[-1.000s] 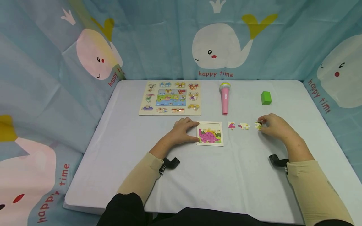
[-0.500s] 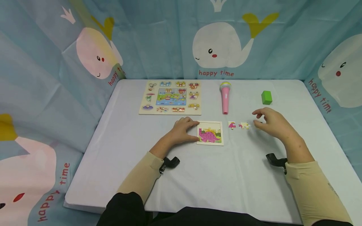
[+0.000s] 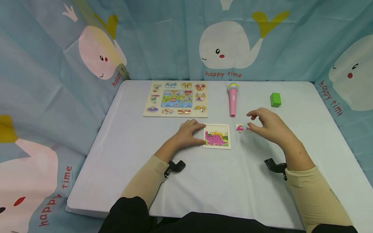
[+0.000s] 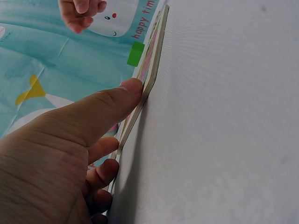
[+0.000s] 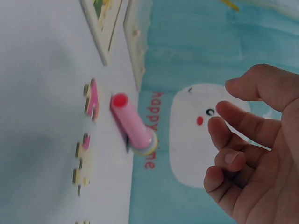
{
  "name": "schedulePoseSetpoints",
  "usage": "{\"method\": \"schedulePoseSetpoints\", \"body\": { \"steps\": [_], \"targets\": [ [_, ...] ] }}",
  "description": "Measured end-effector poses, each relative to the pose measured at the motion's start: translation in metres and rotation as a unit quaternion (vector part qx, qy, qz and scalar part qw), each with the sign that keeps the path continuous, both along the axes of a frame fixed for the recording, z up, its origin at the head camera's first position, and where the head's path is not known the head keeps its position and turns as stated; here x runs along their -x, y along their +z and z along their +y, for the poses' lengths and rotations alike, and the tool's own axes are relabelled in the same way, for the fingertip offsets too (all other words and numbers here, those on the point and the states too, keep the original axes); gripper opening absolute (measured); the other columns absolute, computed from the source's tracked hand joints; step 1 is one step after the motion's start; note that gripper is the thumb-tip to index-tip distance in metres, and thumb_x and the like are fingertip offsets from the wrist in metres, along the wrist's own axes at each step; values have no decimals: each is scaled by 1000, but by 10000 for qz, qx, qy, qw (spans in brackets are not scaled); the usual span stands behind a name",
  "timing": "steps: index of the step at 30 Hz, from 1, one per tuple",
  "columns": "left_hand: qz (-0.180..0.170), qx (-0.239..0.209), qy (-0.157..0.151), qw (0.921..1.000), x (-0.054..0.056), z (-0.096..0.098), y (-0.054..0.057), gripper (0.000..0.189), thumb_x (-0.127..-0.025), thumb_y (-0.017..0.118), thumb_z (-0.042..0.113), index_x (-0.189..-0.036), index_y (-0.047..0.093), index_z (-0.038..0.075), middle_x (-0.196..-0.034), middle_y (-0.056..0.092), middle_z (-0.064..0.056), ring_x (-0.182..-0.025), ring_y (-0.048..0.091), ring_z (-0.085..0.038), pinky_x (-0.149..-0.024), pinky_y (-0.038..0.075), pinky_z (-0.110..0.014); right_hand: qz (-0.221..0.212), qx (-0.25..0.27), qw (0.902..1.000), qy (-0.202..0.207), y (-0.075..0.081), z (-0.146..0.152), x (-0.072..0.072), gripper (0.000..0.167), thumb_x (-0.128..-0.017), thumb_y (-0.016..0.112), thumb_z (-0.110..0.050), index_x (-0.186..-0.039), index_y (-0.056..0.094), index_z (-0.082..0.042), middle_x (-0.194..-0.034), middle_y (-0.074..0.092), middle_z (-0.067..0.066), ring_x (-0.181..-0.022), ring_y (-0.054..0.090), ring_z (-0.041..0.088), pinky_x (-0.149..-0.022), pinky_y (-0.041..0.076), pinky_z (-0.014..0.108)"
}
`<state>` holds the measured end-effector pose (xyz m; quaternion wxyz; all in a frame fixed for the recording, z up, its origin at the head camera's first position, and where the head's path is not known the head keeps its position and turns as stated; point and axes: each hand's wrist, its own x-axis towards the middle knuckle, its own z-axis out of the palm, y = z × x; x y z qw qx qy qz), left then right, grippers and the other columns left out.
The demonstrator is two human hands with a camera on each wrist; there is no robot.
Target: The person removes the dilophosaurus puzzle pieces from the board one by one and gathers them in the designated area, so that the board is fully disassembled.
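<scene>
My left hand (image 3: 187,133) holds the left side of a small square jigsaw puzzle tray (image 3: 229,136), thumb at its near corner and index finger at its far corner. The thumb (image 4: 110,105) presses on the rim in the left wrist view. In the tray lies a pink dinosaur picture; a pale strip shows along its top. My right hand (image 3: 269,126) hovers above the table, fingers loosely bent, holding nothing. Below it lies a pink and yellow puzzle piece (image 5: 80,161), partly hidden in the head view. Another pink puzzle piece (image 3: 239,128) lies beside the tray.
Behind the tray lies a larger wooden peg puzzle board (image 3: 175,115). A pink toy microphone (image 3: 232,102) lies at the back middle, with a green block (image 3: 275,100) to its right. A third piece (image 5: 82,222) shows at the right wrist view's bottom edge.
My right hand has let go of the rightmost puzzle piece, lifted off the table and moved left over the middle piece. The left hand stays at the tray.
</scene>
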<state>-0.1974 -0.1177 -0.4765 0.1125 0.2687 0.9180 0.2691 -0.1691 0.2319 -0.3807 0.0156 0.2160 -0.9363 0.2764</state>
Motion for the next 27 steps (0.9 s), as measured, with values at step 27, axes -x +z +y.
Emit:
{"method": "schedulePoseSetpoints", "body": {
  "steps": [27],
  "targets": [
    [77, 46, -9, 10000, 0, -1, -2, 78, -82, 83, 52, -148, 57, 20, -120, 52, 2, -107, 45, -16, -92, 34, -37, -782, -361, 9917, 957, -33, -97, 10, 35, -89, 77, -17, -120, 72, -1, -91, 58, 3, -81, 54, 21, -74, 46, 37]
  ]
}}
